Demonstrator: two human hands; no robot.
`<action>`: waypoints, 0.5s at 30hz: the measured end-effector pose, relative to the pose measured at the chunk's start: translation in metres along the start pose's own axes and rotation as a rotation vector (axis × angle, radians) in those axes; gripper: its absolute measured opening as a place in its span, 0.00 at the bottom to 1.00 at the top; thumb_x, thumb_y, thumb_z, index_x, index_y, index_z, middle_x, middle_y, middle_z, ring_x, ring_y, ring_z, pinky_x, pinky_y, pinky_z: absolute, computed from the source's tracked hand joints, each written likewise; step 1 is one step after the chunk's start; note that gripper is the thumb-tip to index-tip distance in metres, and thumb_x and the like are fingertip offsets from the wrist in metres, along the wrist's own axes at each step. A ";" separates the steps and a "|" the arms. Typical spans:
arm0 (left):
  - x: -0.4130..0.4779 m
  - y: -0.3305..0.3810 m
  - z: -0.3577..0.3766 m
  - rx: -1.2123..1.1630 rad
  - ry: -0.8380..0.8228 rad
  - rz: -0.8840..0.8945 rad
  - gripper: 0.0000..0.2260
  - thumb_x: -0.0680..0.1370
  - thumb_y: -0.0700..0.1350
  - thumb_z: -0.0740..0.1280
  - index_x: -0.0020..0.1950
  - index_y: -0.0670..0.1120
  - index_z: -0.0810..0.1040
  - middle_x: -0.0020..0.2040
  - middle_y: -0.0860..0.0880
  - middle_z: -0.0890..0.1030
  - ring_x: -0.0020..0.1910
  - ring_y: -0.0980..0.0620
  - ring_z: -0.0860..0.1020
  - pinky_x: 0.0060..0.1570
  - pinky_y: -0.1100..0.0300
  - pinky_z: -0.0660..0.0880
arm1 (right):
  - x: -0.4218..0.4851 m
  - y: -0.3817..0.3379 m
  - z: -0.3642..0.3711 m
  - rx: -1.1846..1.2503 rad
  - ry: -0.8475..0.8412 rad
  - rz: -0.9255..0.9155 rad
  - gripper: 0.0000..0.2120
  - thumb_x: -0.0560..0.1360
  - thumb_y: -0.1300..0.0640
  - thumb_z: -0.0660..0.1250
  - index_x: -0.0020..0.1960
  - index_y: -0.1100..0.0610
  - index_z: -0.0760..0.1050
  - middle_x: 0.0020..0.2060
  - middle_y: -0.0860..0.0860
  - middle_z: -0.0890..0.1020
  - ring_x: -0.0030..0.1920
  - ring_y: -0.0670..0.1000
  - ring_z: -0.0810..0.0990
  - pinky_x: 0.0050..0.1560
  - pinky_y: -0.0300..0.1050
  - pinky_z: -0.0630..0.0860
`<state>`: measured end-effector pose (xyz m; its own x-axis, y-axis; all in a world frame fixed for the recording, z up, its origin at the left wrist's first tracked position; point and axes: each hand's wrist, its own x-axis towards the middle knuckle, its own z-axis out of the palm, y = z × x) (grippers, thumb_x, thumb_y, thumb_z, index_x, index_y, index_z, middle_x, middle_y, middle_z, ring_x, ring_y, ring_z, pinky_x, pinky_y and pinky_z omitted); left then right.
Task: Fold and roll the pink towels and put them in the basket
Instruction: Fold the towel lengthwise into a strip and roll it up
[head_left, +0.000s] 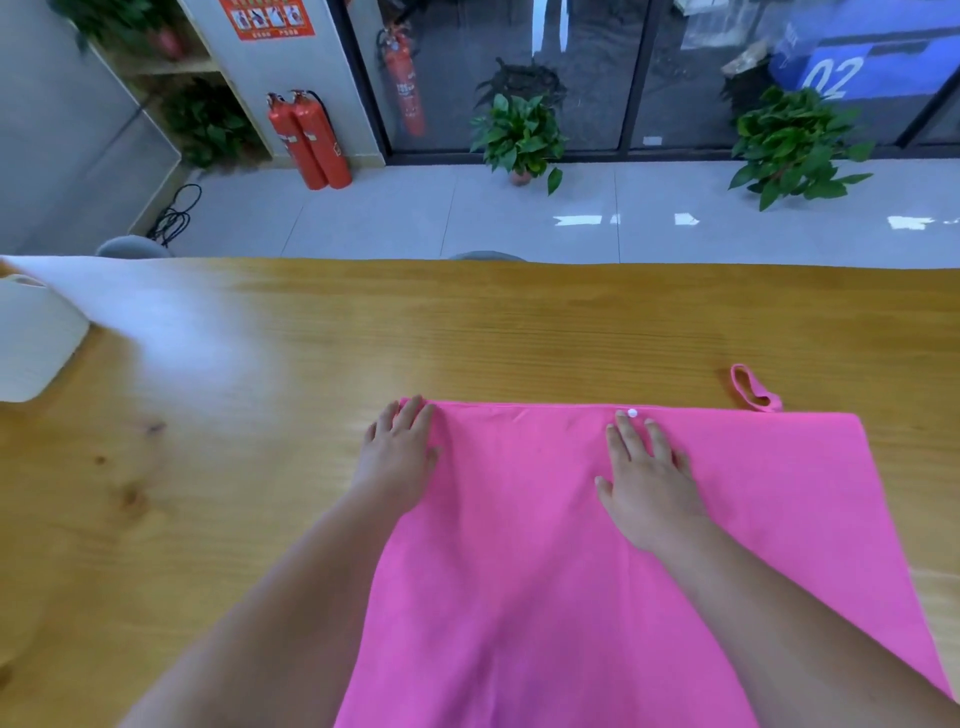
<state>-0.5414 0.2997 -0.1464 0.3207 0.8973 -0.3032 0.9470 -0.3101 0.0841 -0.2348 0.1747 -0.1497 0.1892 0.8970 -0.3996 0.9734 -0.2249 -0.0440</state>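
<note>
Surface: a long wooden table (260, 332) fills the near half of the view, with a pale tiled floor (519, 218) beyond its far edge.
Towel: one pink towel (519, 597) lies spread flat on the table, right of centre. Its far edge runs straight across and its near part runs out of view at the bottom.
Towel details: a pink hanging loop (750, 389) sticks out past the far edge near the right corner, and a small white snap (632, 413) sits on that edge.
Left hand: the left hand (400, 452) lies flat on the towel's far left corner, fingers straight, gripping nothing.
Right hand: the right hand (649, 488) presses flat near the middle of the far edge, fingers spread, fingertips just short of the snap.
Hands to towel: both rest on top of the cloth, well apart.
Step in hand: probably smoothing before a fold. It goes best if the palms sweep outward so no crease is trapped and the corners meet squarely.
Basket: a white container (36, 338) at the table's left edge, well apart from the towel, may be the basket, but only part of it shows.
Background: red fire extinguishers (309, 140) and potted plants (519, 135) stand by glass doors (597, 78).
</note>
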 end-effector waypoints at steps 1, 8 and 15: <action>0.006 -0.007 -0.006 -0.001 0.003 0.010 0.27 0.85 0.51 0.60 0.84 0.51 0.57 0.84 0.52 0.57 0.83 0.44 0.54 0.77 0.45 0.60 | 0.001 0.001 0.001 -0.017 0.014 -0.003 0.36 0.84 0.39 0.53 0.85 0.54 0.46 0.85 0.49 0.44 0.83 0.59 0.47 0.79 0.63 0.58; 0.049 -0.034 -0.029 0.036 0.003 0.018 0.16 0.84 0.49 0.62 0.72 0.52 0.74 0.66 0.49 0.75 0.66 0.44 0.72 0.61 0.48 0.73 | 0.008 0.006 -0.003 -0.151 0.050 -0.038 0.31 0.84 0.40 0.51 0.84 0.50 0.53 0.84 0.47 0.53 0.82 0.55 0.56 0.79 0.61 0.60; 0.064 -0.037 -0.030 -0.093 -0.051 -0.068 0.13 0.84 0.53 0.64 0.64 0.48 0.78 0.60 0.44 0.75 0.62 0.42 0.73 0.58 0.47 0.75 | 0.017 0.005 -0.017 -0.147 0.023 -0.054 0.29 0.85 0.39 0.52 0.82 0.50 0.60 0.83 0.47 0.60 0.78 0.56 0.63 0.76 0.56 0.64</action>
<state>-0.5560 0.3779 -0.1399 0.2569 0.8972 -0.3593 0.9648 -0.2165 0.1491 -0.2249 0.1951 -0.1415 0.1375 0.9149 -0.3795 0.9903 -0.1197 0.0703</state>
